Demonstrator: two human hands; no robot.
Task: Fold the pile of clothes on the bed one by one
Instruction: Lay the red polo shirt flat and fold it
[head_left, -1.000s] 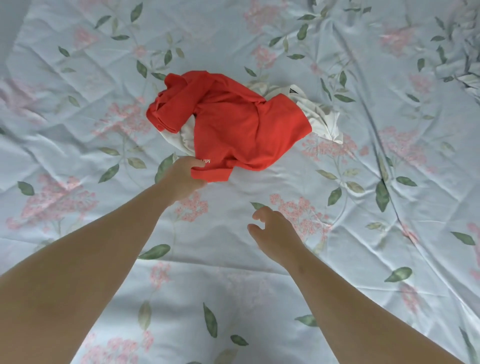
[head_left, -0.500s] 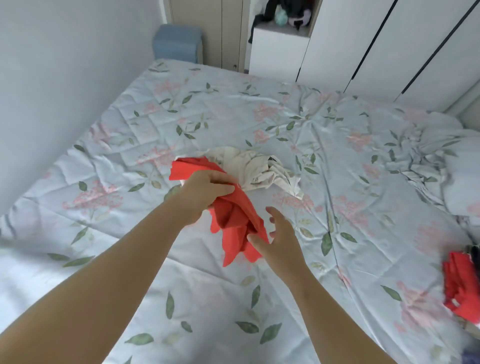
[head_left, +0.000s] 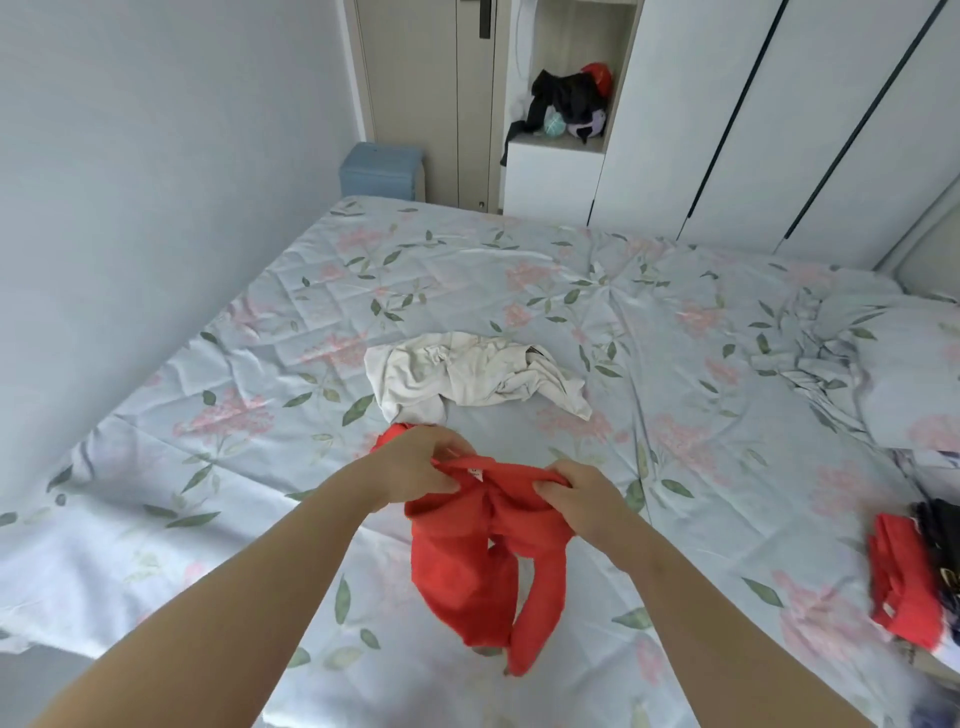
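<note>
The red shirt (head_left: 467, 561) is now lifted clear of the pile. A moment ago only the left hand (head_left: 415, 467) held it; the right hand (head_left: 576, 493) has since joined, and both pinch its top edge beside the collar label. It looks ready to be shaken out for folding. The cloth dangles below and between the two grips, above the bed (head_left: 675, 364), with the white garment (head_left: 467, 374) crumpled just beyond.

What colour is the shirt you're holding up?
Bright red shirt, seen best in the head view.
</note>
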